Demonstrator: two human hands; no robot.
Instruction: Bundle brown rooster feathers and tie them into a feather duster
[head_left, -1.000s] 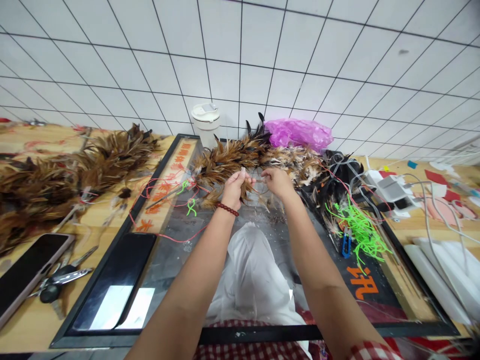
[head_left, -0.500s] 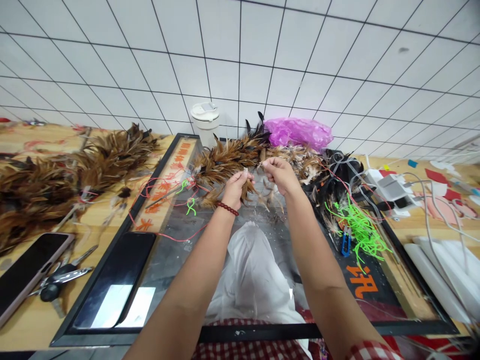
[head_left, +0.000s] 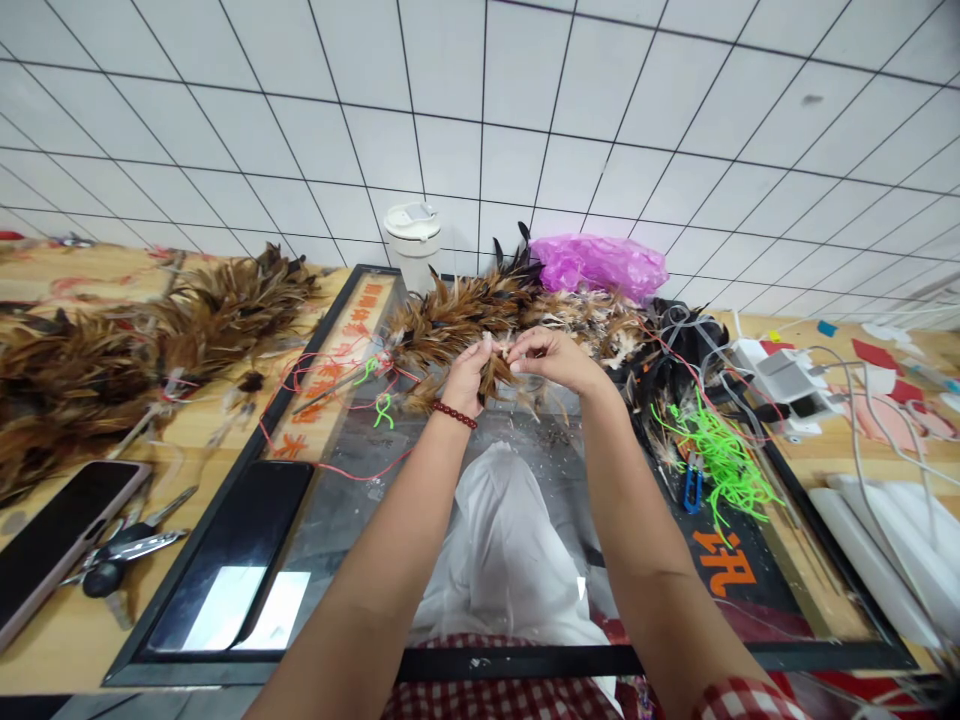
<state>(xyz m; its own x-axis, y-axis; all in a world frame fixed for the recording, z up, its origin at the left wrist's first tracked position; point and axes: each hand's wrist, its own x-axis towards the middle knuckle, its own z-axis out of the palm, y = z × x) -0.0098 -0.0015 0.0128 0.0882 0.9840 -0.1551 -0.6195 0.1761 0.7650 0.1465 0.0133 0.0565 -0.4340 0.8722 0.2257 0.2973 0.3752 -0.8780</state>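
The left hand [head_left: 466, 378] pinches 1 small bunch of thin brown feathers [head_left: 493, 382] poking out under its grip — best held snug, not squashed — while the right hand [head_left: 556, 358] curls close beside it, any catch too small to tell.

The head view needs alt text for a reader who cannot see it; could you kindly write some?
A person's left hand holds a tuft of brown feathers, with the right hand close beside it. Behind lie a bushy brown feather bundle and a pink plastic bag; to the right, blue thread snips lie by green strings.
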